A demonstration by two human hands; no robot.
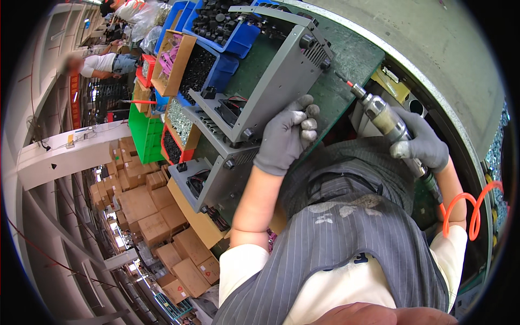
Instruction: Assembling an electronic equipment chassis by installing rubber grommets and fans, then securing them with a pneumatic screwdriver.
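Your right hand (423, 145), in a grey glove, is wrapped tight around the barrel of the pneumatic screwdriver (385, 120), fingers closed fully on it. The tool's long axis runs on a slant from the lower right, where the coiled orange air hose (470, 208) trails off behind your wrist, up to the upper left, and its thin bit points up-left toward the green bench mat (346, 65), its tip hanging just off the near corner of the grey metal chassis (271, 70). Your left hand (287, 135), also gloved, rests on the near edge of that chassis with the fingers curled over it, gripping the rim. A second grey chassis (216, 173) lies just beside it to the left, and blue bins of black parts (227, 27) stand beyond.
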